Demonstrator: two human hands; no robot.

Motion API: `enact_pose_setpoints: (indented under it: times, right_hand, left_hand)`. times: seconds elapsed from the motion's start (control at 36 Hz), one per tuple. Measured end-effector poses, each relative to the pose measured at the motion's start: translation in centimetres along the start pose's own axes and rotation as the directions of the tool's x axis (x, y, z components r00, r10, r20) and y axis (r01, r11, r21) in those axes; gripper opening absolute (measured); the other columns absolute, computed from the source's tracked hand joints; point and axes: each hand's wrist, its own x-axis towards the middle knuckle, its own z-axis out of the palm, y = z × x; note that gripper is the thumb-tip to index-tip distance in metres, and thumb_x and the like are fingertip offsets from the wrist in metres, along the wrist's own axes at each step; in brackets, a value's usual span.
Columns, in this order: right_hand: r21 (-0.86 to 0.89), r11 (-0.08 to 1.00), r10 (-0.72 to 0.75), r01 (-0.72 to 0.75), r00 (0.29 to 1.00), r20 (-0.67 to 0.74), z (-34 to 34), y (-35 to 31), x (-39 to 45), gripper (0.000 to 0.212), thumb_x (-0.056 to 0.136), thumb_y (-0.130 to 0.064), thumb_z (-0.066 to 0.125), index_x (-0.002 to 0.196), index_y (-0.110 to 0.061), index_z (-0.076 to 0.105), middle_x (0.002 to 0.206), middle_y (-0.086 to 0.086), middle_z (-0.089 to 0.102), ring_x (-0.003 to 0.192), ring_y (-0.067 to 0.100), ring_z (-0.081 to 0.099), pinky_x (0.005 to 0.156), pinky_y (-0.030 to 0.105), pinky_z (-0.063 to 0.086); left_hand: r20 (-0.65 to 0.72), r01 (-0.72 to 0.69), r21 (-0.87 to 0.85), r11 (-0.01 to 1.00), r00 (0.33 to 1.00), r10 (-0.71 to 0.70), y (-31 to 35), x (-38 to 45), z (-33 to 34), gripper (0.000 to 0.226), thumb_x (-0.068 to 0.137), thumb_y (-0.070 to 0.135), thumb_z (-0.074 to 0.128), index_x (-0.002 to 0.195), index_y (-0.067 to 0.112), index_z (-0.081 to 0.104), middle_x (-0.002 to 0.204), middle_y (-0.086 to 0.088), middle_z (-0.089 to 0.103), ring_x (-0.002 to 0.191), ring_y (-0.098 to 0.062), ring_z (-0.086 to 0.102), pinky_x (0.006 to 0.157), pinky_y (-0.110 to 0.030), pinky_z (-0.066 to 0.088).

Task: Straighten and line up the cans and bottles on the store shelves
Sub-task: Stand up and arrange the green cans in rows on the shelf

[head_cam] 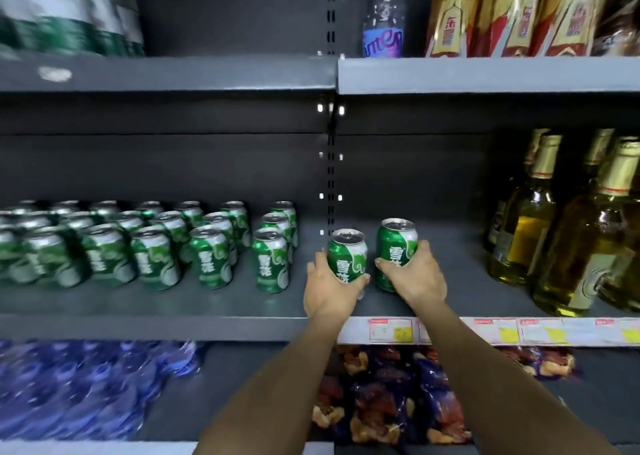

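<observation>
While upright, two cans | left hand | right hand

Each hand grips an upright green beer can on the grey shelf: left hand on the nearer can (lifted or resting, unclear), right hand on the farther can.

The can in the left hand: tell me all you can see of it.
The green can is a short metal drink can with white swirls, white characters and a silver pull-tab top. It stands upright on the grey middle shelf, left of the right hand's can. The left hand wraps its lower part.
</observation>
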Motion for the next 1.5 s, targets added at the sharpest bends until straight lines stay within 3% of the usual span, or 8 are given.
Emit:
enact_pose_setpoints:
  times: [0.22, 0.53, 0.75, 0.89, 1.17, 1.36, 1.42, 1.5]
  right_hand:
    - [0.081, 0.986, -0.136, 0.143, 0.987, -0.084, 4.1, -8.3, -7.2, 0.06, 0.069, -0.048, 0.074, 0.107, -0.013, 0.045, 0.111, 0.009, 0.059, 0.108, 0.032, 0.056, 0.081, 0.039, 0.045]
    - [0.093, 0.975, -0.2, 0.201, 0.98, -0.015, 15.8, -21.2, -18.4, 0.066, 0.073, -0.049, 0.073, 0.116, -0.01, 0.043, 0.117, 0.01, 0.058, 0.109, 0.033, 0.056, 0.079, 0.038, 0.044]
    - [0.033, 0.959, -0.283, 0.282, 0.957, 0.063, 23.9, -29.3, -23.5, 0.064, 0.071, -0.054, 0.072, 0.112, -0.014, 0.044, 0.112, 0.006, 0.059, 0.106, 0.03, 0.056, 0.079, 0.04, 0.048]
    - [0.035, 0.95, -0.311, 0.31, 0.948, 0.059, 27.4, -33.9, -24.2, 0.059, 0.07, -0.053, 0.073, 0.108, -0.016, 0.047, 0.108, 0.006, 0.06, 0.104, 0.03, 0.056, 0.08, 0.038, 0.047]
    - [0.121, 0.936, -0.342, 0.332, 0.937, 0.069, 33.9, -41.3, -20.9, 0.054, 0.073, -0.054, 0.072, 0.097, -0.021, 0.037, 0.094, 0.001, 0.052, 0.104, 0.029, 0.053, 0.078, 0.037, 0.044]
    - [0.152, 0.948, -0.297, 0.28, 0.949, 0.105, 38.9, -45.6, -17.0, 0.078, 0.073, -0.055, 0.073, 0.128, -0.008, 0.041, 0.12, 0.013, 0.059, 0.112, 0.033, 0.055, 0.085, 0.042, 0.048]
    - [0.158, 0.954, -0.276, 0.256, 0.954, 0.12, 40.1, -46.5, -16.2, 0.07, 0.074, -0.052, 0.074, 0.119, -0.005, 0.048, 0.112, 0.012, 0.06, 0.106, 0.033, 0.058, 0.08, 0.04, 0.049]
    - [0.13, 0.965, -0.249, 0.23, 0.956, 0.158, 41.8, -47.6, -15.0, 0.048, 0.075, -0.051, 0.075, 0.078, -0.009, 0.05, 0.075, 0.004, 0.055, 0.072, 0.025, 0.057, 0.058, 0.031, 0.042]
  left_hand:
    - [-0.137, 0.021, 0.02, 1.0, 0.99, -0.019, -4.0, -1.7, -10.8, 0.07, 0.071, 0.046, 0.077, 0.126, 0.018, 0.043, 0.124, -0.002, 0.048, 0.111, -0.021, 0.053, 0.082, -0.03, 0.043]
    - [-0.23, 0.066, 0.088, 0.994, 0.972, -0.044, -15.4, -2.5, -30.3, 0.065, 0.068, 0.051, 0.076, 0.12, 0.022, 0.048, 0.115, 0.001, 0.052, 0.102, -0.018, 0.056, 0.076, -0.03, 0.046]
    - [-0.295, 0.067, 0.092, 0.993, 0.955, -0.037, -22.8, 0.5, -42.5, 0.081, 0.074, 0.055, 0.072, 0.138, 0.021, 0.037, 0.129, -0.001, 0.046, 0.117, -0.023, 0.05, 0.083, -0.035, 0.046]
    - [-0.32, 0.044, 0.11, 0.993, 0.947, -0.006, -25.0, 4.0, -47.0, 0.086, 0.075, 0.053, 0.072, 0.142, 0.017, 0.033, 0.137, -0.003, 0.044, 0.124, -0.024, 0.047, 0.091, -0.038, 0.045]
    - [-0.428, -0.022, 0.033, 0.999, 0.903, 0.034, -27.6, 14.5, -52.6, 0.06, 0.066, 0.048, 0.079, 0.112, 0.019, 0.052, 0.108, -0.002, 0.059, 0.099, -0.024, 0.058, 0.08, -0.039, 0.051]
    - [-0.439, 0.001, -0.002, 1.0, 0.899, -0.002, -29.3, 22.6, -57.0, 0.063, 0.065, 0.052, 0.078, 0.112, 0.02, 0.051, 0.108, -0.002, 0.063, 0.099, -0.024, 0.061, 0.085, -0.041, 0.052]
    - [-0.432, 0.015, -0.02, 1.0, 0.902, -0.022, -30.0, 24.7, -57.9, 0.062, 0.066, 0.05, 0.079, 0.111, 0.018, 0.052, 0.108, -0.003, 0.064, 0.099, -0.024, 0.061, 0.085, -0.037, 0.051]
    - [-0.405, 0.021, -0.016, 1.0, 0.914, -0.026, -30.7, 27.6, -59.0, 0.063, 0.069, 0.048, 0.079, 0.114, 0.012, 0.053, 0.107, -0.005, 0.064, 0.098, -0.026, 0.06, 0.077, -0.032, 0.047]
